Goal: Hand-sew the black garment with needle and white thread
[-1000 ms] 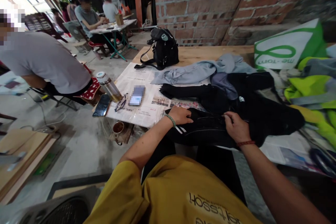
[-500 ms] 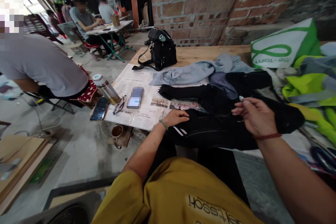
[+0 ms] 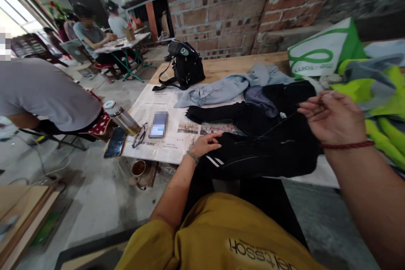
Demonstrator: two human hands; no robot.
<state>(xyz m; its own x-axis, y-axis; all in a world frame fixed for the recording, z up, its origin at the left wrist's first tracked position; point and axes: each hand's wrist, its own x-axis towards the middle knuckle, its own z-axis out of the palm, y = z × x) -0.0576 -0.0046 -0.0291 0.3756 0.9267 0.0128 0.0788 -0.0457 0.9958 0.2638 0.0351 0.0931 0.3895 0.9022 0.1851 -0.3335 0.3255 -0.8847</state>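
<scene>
A black garment [image 3: 272, 152] with white stripes lies on newspaper at the near edge of the wooden table [image 3: 234, 64]. My left hand [image 3: 206, 144] rests flat on its left end, fingers apart, holding it down. My right hand [image 3: 335, 117] is raised above the garment to the right, fingers pinched on a needle with a dark thread [image 3: 278, 124] that runs taut down to the cloth.
A grey-blue garment [image 3: 230, 86], a black backpack [image 3: 186, 64], a phone [image 3: 158, 125], glasses [image 3: 139, 137], a second phone [image 3: 115, 142] and a bottle [image 3: 122, 117] lie on the table. A green-white bag [image 3: 322, 52] and yellow-green vests [image 3: 376, 101] sit right. A person in grey [image 3: 47, 93] sits left.
My right hand has lifted from the black garment up and to the right, drawing the thread taut. My left hand has stayed on the cloth.
</scene>
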